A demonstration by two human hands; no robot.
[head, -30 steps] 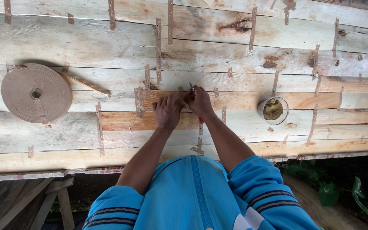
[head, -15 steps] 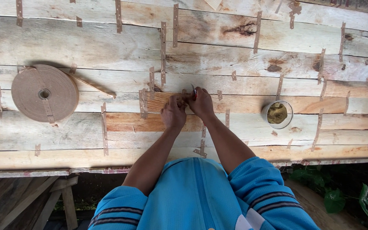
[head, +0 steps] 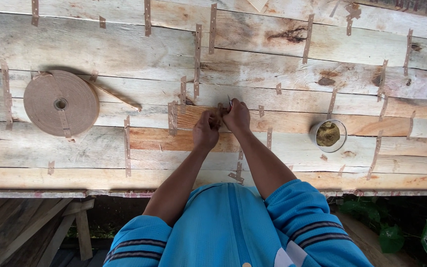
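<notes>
While both forearms reach far from the body across the plank surface [head: 282, 54], the left hand [head: 205, 129] and right hand [head: 236, 116] meet near the middle of it, touching each other. Left hand: fingers curled together, pressed down on a reddish-brown plank [head: 292, 121], thumb side toward the right hand. Right hand: fingers closed around a small thin tool [head: 229, 101], only its pale tip showing past the knuckles; kind of tool cannot be told. A short strip of brown tape [head: 219, 110] lies on the plank just between the two hands, largely hidden by them.

Left of the hands, well apart: a large flat roll of brown tape [head: 61, 103] lying on its side, its loose end trailing right across the boards. Right of the hands, near: a small round white cup [head: 328, 135] standing upright, holding a yellow-brown substance.

Many short tape strips [head: 197, 59] are stuck upright across the seams between planks, scattered over the whole surface. Nearest edge of the surface runs just beyond the blue zip jacket [head: 233, 227] with striped sleeves. Green leaves [head: 396, 237] show below at near right.
</notes>
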